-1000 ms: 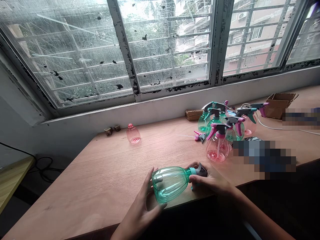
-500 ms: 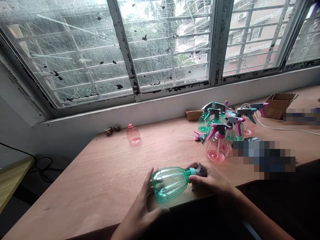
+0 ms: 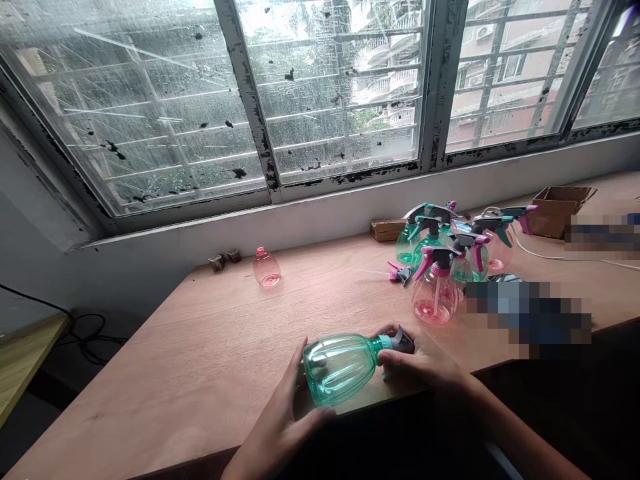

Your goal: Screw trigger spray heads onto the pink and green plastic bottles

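A clear green spray bottle (image 3: pixel 340 370) lies on its side above the table's front edge, its base toward the left and its teal-collared grey spray head (image 3: pixel 403 341) toward the right. My left hand (image 3: pixel 285 407) cups the base end, fingers behind it and thumb along its lower edge. At the other end, my right hand (image 3: pixel 425 360) grips the neck and spray head, thumb on the near side of the collar. Part of the trigger is hidden by that hand.
Several green and pink spray bottles (image 3: pixel 435 297) stand at the right. A loose pink-and-grey spray head (image 3: pixel 401 275) lies beside them. An open pink bottle (image 3: pixel 267 268) stands near the window wall. A cardboard box (image 3: pixel 555 212) and white cable (image 3: pixel 543 255) are farther right.
My left thumb has shifted slightly up against the bottle's lower edge. The bottle and my right hand look almost unmoved.
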{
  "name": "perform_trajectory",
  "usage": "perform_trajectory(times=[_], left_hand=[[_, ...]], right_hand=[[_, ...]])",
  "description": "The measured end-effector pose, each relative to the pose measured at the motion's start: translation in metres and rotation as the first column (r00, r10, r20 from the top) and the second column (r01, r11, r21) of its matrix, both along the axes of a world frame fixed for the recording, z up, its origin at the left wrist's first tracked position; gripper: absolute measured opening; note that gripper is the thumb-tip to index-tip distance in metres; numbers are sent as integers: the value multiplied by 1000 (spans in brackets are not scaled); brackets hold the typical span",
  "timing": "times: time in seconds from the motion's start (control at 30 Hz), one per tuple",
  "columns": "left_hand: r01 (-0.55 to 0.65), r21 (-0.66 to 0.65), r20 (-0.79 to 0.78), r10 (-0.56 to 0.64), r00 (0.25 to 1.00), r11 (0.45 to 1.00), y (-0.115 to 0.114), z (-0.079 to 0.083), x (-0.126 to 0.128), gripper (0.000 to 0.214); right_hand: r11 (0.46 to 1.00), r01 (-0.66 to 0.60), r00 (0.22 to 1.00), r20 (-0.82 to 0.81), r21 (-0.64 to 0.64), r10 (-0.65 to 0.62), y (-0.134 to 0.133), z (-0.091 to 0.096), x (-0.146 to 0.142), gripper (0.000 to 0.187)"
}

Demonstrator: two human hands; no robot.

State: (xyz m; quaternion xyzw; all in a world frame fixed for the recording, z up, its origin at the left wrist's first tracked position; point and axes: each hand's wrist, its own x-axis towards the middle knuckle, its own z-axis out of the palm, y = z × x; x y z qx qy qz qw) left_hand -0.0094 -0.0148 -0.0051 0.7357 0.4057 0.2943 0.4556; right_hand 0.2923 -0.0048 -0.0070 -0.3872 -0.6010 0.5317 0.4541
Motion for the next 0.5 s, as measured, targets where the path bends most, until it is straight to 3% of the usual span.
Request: perform_trajectory(times=[0.5], left_hand=[[-9,52,20,8,1000,999,-2,6,5,86]], right_hand=[[1000,-14,1000,-5,6,14,1,-1,0,37]])
